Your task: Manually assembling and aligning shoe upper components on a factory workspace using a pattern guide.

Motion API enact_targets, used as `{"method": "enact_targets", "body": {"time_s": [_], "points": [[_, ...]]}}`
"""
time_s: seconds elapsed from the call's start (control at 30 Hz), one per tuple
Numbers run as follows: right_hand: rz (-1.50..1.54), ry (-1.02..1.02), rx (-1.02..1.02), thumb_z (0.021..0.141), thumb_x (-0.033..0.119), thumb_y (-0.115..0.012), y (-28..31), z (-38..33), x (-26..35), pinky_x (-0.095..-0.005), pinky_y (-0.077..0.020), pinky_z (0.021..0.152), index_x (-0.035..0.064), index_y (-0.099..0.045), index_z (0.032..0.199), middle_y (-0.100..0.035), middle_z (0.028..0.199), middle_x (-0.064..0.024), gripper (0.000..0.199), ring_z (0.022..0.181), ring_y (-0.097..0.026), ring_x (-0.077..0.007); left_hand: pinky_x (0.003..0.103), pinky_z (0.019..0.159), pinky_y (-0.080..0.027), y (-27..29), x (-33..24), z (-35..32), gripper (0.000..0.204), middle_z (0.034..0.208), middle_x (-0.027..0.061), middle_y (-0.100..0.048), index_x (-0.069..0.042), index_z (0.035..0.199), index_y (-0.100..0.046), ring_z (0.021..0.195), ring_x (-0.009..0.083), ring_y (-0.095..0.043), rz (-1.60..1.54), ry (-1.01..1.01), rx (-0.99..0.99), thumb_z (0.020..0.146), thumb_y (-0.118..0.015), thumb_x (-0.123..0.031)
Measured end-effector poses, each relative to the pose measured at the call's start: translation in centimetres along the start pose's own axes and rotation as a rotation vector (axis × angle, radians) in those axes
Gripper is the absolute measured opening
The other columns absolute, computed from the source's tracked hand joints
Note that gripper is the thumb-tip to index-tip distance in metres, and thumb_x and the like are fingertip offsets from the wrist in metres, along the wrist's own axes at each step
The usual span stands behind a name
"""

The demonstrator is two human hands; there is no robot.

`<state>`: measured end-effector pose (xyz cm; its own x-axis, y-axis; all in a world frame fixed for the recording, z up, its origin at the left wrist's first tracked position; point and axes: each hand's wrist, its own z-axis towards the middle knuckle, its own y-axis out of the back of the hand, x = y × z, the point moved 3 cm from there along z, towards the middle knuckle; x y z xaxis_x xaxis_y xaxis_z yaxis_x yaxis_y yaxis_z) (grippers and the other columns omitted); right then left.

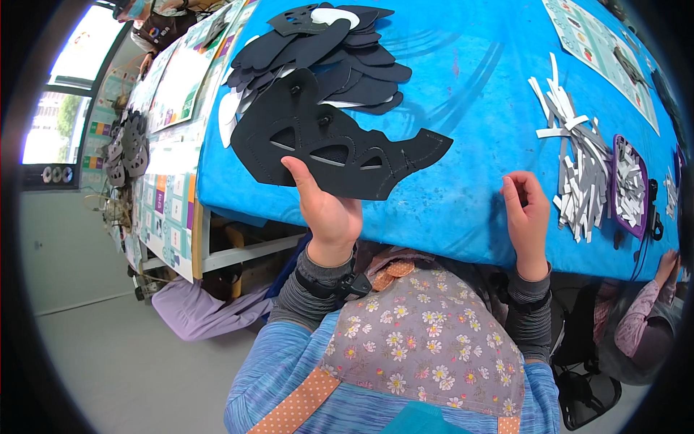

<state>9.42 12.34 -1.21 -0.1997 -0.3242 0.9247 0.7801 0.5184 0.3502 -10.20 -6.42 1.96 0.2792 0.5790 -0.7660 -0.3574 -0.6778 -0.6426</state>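
**Black cut piece held up at the edge of the blue table**

A large black cut piece (325, 141), shaped with three slots and a stitched outline, is gripped by the left hand (325, 210): the thumb is pressed on its upper face near the lower edge, and the other fingers are hidden beneath it. The piece is held flat and tilted toward the camera, seemingly so that its face can be looked over, and its far end overlaps the stack behind it.

The right hand (528, 213) is held at the table's near edge, fingers loosely curled inward; nothing can be seen in it, though whether something small is pinched cannot be told.

One blue table (463, 94) carries everything. One pile of black cut pieces (340, 50) lies behind the held piece, its layers too overlapped to be counted, with a few white pieces showing among them. One loose heap of white and grey strips (575, 155) lies to the right, within reach of the right hand, and one purple-rimmed tray (629, 188) of small white bits is set just beside it. Another person's hand (666, 264) is seen at the lower right corner of the table
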Motion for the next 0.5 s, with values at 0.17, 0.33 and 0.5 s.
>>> {"method": "enact_targets", "body": {"time_s": [0.17,0.33,0.5], "points": [[-0.006,0.008,-0.001,0.088,0.011,-0.058,0.0,0.2,0.0,-0.0193,-0.0360,0.053,-0.0003,-0.058,0.087,-0.054,0.068,0.0016,0.011,0.059,-0.045,-0.0040,0.033,0.087,-0.044,-0.1,0.2,0.3,0.055,0.111,0.0009,-0.054,-0.012,0.128,-0.042,0.102,0.0167,-0.053,-0.040,0.009,0.012,0.093,-0.035,-0.054],[-0.022,0.000,0.019,0.088,0.011,-0.058,-0.3,0.4,-0.1,-0.0191,-0.0370,0.055,0.0002,-0.058,0.087,-0.055,0.069,0.0015,0.011,0.061,-0.047,-0.0042,0.032,0.084,-0.048,0.5,0.0,0.7,0.042,0.106,0.0030,-0.056,-0.008,0.124,-0.045,0.096,0.0165,-0.057,0.048,-0.067,-0.039,0.094,-0.049,-0.037],[-0.009,-0.036,0.022,0.089,0.011,-0.057,0.2,0.0,-1.1,-0.0195,-0.0394,0.060,0.0010,-0.057,0.091,-0.057,0.073,-0.0003,0.011,0.067,-0.051,-0.0052,0.031,0.073,-0.050,3.7,-1.5,1.0,0.039,0.099,0.0041,-0.057,-0.004,0.115,-0.047,0.085,0.0152,-0.059,0.064,-0.116,-0.068,0.089,-0.059,-0.031]]}}
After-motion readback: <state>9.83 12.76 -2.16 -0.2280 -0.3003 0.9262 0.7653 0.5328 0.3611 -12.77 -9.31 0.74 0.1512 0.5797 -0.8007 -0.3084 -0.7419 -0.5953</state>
